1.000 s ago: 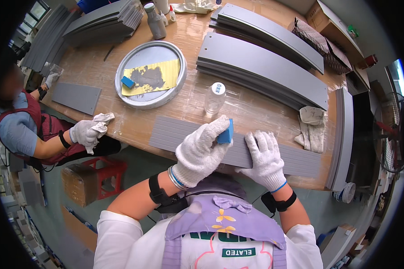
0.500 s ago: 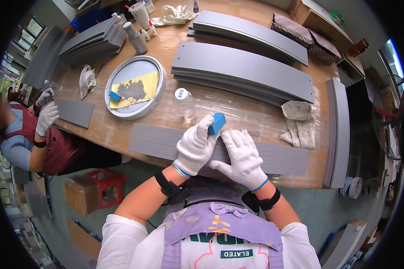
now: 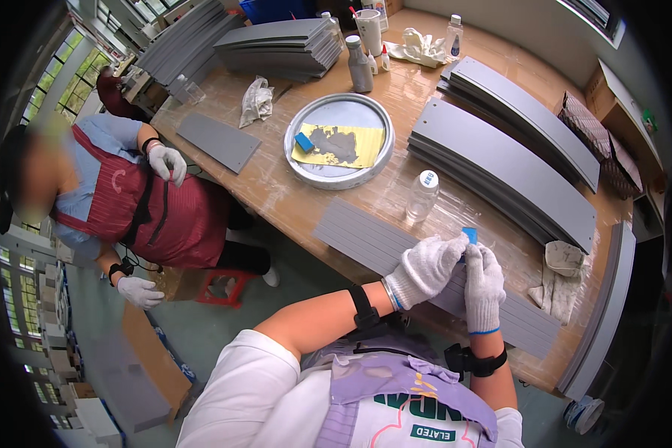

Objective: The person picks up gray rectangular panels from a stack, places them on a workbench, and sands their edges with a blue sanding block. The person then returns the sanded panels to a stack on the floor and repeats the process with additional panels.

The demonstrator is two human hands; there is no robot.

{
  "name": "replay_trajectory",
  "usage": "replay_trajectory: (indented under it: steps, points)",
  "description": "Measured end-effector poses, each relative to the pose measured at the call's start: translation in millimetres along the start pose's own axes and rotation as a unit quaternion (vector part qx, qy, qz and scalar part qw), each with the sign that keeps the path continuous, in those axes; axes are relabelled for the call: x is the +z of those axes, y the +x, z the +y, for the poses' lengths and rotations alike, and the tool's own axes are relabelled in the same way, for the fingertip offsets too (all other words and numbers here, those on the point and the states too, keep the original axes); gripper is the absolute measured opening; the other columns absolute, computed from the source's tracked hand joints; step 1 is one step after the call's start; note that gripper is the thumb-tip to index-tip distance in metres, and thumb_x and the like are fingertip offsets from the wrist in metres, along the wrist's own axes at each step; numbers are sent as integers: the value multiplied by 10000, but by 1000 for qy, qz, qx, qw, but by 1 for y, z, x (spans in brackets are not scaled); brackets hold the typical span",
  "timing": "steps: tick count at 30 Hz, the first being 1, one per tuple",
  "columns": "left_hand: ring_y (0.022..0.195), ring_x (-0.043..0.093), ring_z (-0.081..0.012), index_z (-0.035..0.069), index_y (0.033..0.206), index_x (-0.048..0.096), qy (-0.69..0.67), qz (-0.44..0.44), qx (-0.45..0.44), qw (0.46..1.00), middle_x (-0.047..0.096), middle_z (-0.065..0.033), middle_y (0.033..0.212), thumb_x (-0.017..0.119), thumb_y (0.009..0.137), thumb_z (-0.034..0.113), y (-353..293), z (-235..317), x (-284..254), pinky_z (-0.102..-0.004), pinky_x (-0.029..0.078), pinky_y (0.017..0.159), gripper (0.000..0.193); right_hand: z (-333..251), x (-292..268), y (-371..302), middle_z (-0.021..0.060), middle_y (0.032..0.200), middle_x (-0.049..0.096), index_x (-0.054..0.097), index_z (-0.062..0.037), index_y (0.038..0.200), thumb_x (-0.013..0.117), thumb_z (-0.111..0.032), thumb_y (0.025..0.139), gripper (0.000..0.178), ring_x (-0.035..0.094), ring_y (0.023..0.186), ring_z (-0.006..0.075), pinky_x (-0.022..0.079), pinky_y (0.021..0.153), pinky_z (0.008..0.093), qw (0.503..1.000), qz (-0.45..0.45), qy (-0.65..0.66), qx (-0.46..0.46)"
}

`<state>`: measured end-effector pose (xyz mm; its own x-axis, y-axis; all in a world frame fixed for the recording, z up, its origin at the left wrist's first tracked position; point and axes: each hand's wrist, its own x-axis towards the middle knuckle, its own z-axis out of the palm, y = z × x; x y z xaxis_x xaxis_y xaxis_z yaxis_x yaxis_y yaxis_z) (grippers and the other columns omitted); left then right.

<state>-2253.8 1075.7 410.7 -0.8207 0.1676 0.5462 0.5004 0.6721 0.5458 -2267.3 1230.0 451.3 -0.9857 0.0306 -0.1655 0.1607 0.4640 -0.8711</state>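
Daylight from windows (image 3: 60,78) reaches a workshop where a film-covered table (image 3: 381,201) spreads out ahead of a person's two gloved hands. At its near edge, the left hand (image 3: 425,270) has its fingers bent in a pinch around a small blue block (image 3: 470,235), which pokes up beyond the fingertips. Close against it, the right hand (image 3: 485,287) has its fingers drawn together, tips meeting at the block; whether it also grips cannot be told. Directly beneath both hands lies a lined grey board (image 3: 369,239), reaching out to either side of them.

Just beyond the left hand stands a clear jar (image 3: 423,198). Farther off to that hand's left, a round lid (image 3: 295,164) carries a yellow sheet (image 3: 372,145) smeared with grey paste (image 3: 340,147) and a second blue block (image 3: 304,142). Past the right hand rise stacked panels (image 3: 500,160); to its right rests a crumpled cloth (image 3: 564,276). Well to the left, a co-worker (image 3: 149,213) holds no visible tool.

Work on the board appears under way rather than complete, with the block in hand; no clear mark divides treated from untreated surface, so how much remains cannot be judged.
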Motion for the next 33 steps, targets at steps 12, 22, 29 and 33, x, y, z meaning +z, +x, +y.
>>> replay_trajectory:
  steps: [12,22,29,33]
  points:
    - [966,695,-381,37,1332,523,69,-38,85,993,688,-191,1148,769,872,107,3,1,-2,-475,570,919,527,-9,-12,21,46,1081,703,650,13,1239,610,-229,1008,337,623,978,96,490,897,256,974,-107,172,100]
    - [1324,556,-431,136,1500,504,-15,-273,158,949,486,-262,1515,896,679,530,29,18,-26,-542,435,1121,992,20,-65,16,108,1208,609,503,-3,1340,568,-88,999,358,655,1038,204,580,968,402,867,-17,493,68]
    - [1316,517,-421,138,1444,570,116,-383,136,906,497,-215,1458,947,560,432,41,48,-21,-565,383,1176,1005,78,-199,-45,124,1258,599,505,54,1430,575,-1,935,503,634,1065,177,544,907,302,901,178,396,-1]
    - [1291,519,-395,169,1438,580,123,-378,137,907,506,-194,1417,952,559,410,38,50,-17,-561,381,1172,985,110,-252,-78,118,1262,607,519,50,1425,615,-4,920,517,611,966,129,535,856,278,929,288,226,60]
